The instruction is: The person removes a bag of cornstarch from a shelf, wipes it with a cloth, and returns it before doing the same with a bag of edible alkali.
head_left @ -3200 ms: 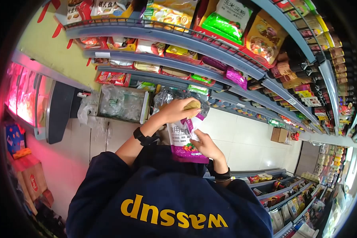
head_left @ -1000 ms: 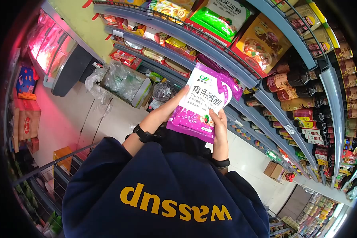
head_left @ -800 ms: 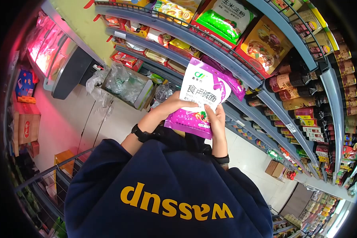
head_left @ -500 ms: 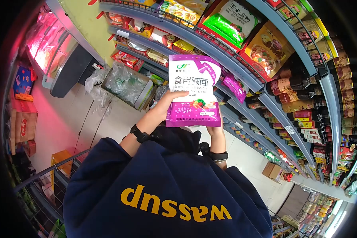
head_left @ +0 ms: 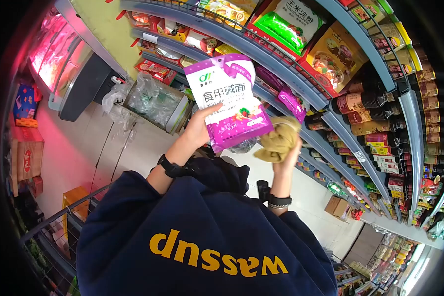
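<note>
1. My left hand (head_left: 198, 129) grips the purple-and-white packet (head_left: 229, 98) by its lower left edge, thumb across the printed front; the fingers behind are hidden from me
2. The packet is up in the air before the shelves (head_left: 195, 22), tilted with its top leaning left
3. I judge it fairly light and pliable, with loose filling that would sag toward the bottom; the glossy film is probably slippery, and hard pinching might strain a seam
4. The best hold, to my mind, is thumb on the front and fingers spread behind, low on the side (a corner alone would let it swing)
5. My right hand (head_left: 292, 155) clutches a bunched olive-yellow cloth (head_left: 279, 140), likely soft and nearly weightless; whether it touches the packet I cannot tell
6. Counting: one packet and one cloth in my hands; one green-and-white bag (head_left: 288, 29) and one plainly visible purple packet (head_left: 292, 104) on the shelves; one cardboard box (head_left: 336, 207) on the floor (head_left: 308, 195)
</note>
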Demonstrator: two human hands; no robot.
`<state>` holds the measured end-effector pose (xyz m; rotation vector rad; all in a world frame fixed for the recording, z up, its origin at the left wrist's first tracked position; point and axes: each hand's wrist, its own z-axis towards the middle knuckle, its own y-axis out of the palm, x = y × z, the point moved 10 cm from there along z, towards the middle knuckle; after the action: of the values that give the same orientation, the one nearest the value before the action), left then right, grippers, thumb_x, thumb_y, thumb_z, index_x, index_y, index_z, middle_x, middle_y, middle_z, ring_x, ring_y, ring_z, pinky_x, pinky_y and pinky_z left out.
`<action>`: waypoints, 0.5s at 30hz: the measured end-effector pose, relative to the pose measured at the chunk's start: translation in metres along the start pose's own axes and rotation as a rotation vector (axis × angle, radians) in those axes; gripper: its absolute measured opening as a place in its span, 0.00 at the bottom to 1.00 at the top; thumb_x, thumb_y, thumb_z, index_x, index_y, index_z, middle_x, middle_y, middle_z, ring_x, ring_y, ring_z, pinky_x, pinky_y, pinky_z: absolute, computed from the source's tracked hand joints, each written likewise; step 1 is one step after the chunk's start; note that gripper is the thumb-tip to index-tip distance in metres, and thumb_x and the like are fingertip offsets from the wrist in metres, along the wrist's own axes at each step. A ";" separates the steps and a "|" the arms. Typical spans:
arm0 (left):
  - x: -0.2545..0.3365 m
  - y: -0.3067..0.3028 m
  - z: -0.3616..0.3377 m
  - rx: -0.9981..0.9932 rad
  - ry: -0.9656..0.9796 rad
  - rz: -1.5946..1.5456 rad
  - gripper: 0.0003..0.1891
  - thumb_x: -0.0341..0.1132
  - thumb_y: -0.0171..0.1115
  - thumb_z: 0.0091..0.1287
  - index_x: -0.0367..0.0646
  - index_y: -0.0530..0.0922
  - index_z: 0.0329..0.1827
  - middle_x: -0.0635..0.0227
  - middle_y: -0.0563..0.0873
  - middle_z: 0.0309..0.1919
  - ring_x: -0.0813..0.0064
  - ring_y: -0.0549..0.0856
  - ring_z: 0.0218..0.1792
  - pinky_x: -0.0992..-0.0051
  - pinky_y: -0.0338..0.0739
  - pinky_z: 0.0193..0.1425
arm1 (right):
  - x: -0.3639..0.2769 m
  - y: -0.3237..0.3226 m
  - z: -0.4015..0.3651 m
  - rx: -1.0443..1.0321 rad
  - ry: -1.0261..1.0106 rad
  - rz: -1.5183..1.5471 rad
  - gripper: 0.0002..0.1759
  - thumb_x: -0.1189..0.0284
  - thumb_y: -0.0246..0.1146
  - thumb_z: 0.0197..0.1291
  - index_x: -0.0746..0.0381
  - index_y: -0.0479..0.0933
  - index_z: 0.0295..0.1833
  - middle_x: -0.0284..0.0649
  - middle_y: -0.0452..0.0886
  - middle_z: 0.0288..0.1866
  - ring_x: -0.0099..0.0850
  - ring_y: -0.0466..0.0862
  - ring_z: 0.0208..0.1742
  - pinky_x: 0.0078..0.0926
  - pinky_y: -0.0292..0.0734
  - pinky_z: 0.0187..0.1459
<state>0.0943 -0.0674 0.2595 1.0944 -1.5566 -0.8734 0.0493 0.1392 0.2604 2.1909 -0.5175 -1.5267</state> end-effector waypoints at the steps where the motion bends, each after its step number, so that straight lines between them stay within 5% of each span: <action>1: 0.000 -0.005 0.001 0.024 -0.002 -0.039 0.21 0.29 0.52 0.60 0.33 0.62 0.56 0.54 0.73 0.50 0.65 0.76 0.50 0.68 0.72 0.52 | -0.018 -0.001 -0.004 -0.016 -0.058 0.045 0.24 0.57 0.44 0.60 0.65 0.64 0.54 0.42 0.72 0.51 0.34 0.74 0.50 0.33 0.70 0.52; 3: -0.003 -0.007 0.002 0.024 -0.012 -0.023 0.21 0.32 0.50 0.62 0.33 0.62 0.57 0.54 0.72 0.51 0.64 0.75 0.51 0.67 0.71 0.53 | -0.042 -0.007 -0.021 0.055 -0.192 -0.114 0.21 0.63 0.46 0.60 0.70 0.68 0.49 0.45 0.71 0.50 0.35 0.75 0.48 0.30 0.70 0.49; 6: -0.026 -0.007 0.004 0.046 -0.117 -0.037 0.22 0.35 0.48 0.63 0.34 0.61 0.58 0.54 0.72 0.52 0.63 0.74 0.52 0.65 0.68 0.56 | -0.058 0.054 -0.055 -0.176 -0.600 -0.895 0.13 0.69 0.57 0.52 0.70 0.76 0.35 0.46 0.70 0.48 0.37 0.69 0.48 0.32 0.64 0.49; 10: -0.055 -0.006 -0.006 0.106 -0.194 0.109 0.18 0.41 0.43 0.65 0.39 0.68 0.53 0.64 0.76 0.48 0.71 0.75 0.49 0.71 0.68 0.55 | 0.006 0.132 -0.086 -0.367 -0.873 -1.477 0.29 0.66 0.61 0.45 0.65 0.65 0.54 0.57 0.56 0.61 0.55 0.56 0.62 0.49 0.50 0.59; 15: -0.056 0.004 -0.008 0.029 -0.175 0.108 0.19 0.40 0.38 0.66 0.40 0.66 0.55 0.64 0.75 0.49 0.73 0.75 0.49 0.72 0.68 0.55 | 0.003 0.138 -0.070 -0.281 -0.847 -1.548 0.29 0.71 0.59 0.43 0.64 0.65 0.55 0.55 0.53 0.64 0.52 0.53 0.64 0.51 0.47 0.61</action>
<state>0.1062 -0.0135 0.2473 0.9652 -1.7611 -0.8950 0.1069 0.0302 0.3537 1.4262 1.4782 -2.9170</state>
